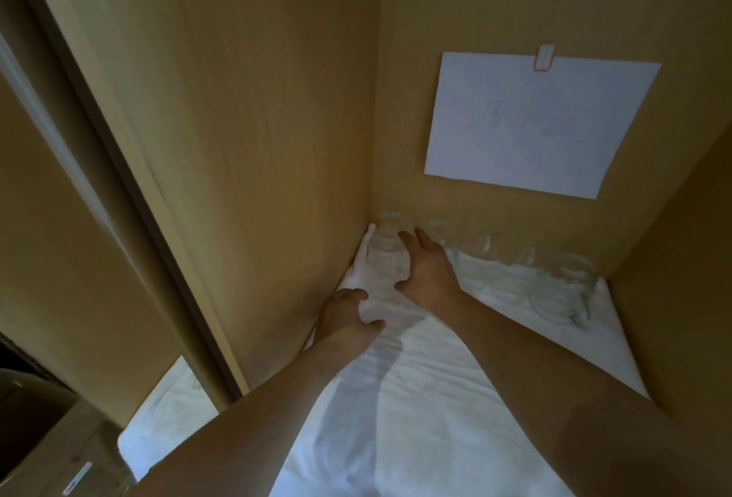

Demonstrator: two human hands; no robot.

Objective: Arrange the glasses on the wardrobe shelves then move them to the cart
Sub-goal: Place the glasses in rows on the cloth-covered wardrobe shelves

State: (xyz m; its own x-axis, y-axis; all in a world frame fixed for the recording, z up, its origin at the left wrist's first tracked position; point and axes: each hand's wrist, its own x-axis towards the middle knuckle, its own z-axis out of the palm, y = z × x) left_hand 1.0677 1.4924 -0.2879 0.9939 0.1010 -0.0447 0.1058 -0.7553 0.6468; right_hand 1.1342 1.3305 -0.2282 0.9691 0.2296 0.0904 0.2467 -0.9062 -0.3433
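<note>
Several clear glasses stand in a row along the back of a wardrobe shelf (455,397) lined with white cloth. My right hand (427,272) grips one glass (386,254) near the back left corner, fingers and thumb curled round its side. Another glass (382,223) stands behind it in the corner. More glasses (481,245) continue to the right, ending with a glass (572,272) by the right wall. My left hand (346,312) lies against the left wall just in front, its fingers and thumb curved in a C. Blur hides whether a glass sits between them.
Wooden walls close the shelf in on the left (257,179), back and right. A white paper sheet (534,124) is taped to the back wall. Left of the partition lies another cloth-lined compartment (166,409). A cardboard box (59,457) is at lower left.
</note>
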